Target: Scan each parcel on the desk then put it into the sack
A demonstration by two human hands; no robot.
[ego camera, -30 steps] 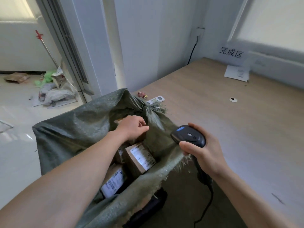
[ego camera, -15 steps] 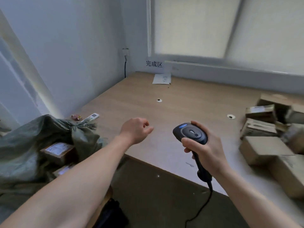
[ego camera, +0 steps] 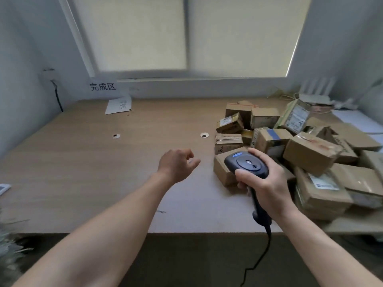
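A heap of several brown cardboard parcels (ego camera: pixel 310 150) covers the right part of the wooden desk (ego camera: pixel 103 162). My right hand (ego camera: pixel 267 183) grips a black corded barcode scanner (ego camera: pixel 246 164) just in front of the nearest small parcel (ego camera: pixel 222 170). My left hand (ego camera: pixel 178 164) hovers empty above the desk's middle, fingers loosely curled, a short way left of that parcel. Only a frayed green edge of the sack (ego camera: pixel 8 245) shows at the far left, below the desk's front edge.
A white sign with black characters (ego camera: pixel 103 87) leans on the back wall, with a sheet of paper (ego camera: pixel 119 106) lying under it. Two cable holes (ego camera: pixel 204 135) pierce the desk. A white router (ego camera: pixel 315 94) stands at the back right by the window.
My view has swung right from the sack to the parcel heap. My left hand left the sack, empty, and now reaches over the desk toward the parcels. The scanner stays in my right hand.
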